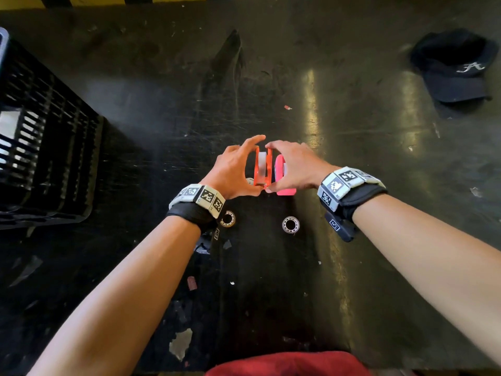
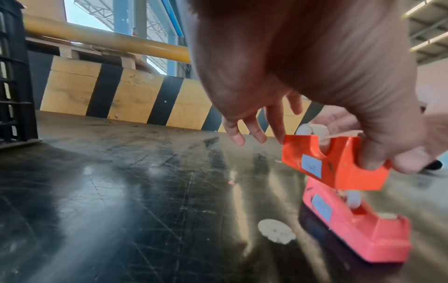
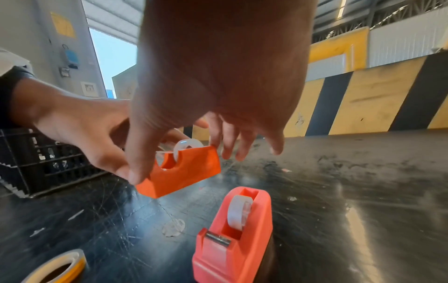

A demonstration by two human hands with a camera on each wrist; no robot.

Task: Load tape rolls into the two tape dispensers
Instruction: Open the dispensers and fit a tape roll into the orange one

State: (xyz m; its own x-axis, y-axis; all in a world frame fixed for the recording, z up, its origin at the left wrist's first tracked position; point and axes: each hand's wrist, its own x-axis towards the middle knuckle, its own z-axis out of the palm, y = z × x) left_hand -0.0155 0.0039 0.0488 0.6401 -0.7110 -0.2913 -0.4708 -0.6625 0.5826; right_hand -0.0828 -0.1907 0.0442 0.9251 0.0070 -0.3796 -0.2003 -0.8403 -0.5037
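Observation:
An orange tape dispenser hangs tilted above the black table, with a clear tape roll seated in it. My left hand and right hand both pinch it, thumbs at its near end and forefingers at its far end. The left wrist view shows the orange dispenser with a tape strip running from the roll toward the thumbs. A pink dispenser stands on the table just below it, with its own clear roll in it. Two loose rolls lie near my wrists.
A black slatted crate stands at the left. A dark cap lies at the far right. A yellow and black barrier runs along the table's far edge. Small scraps dot the table top.

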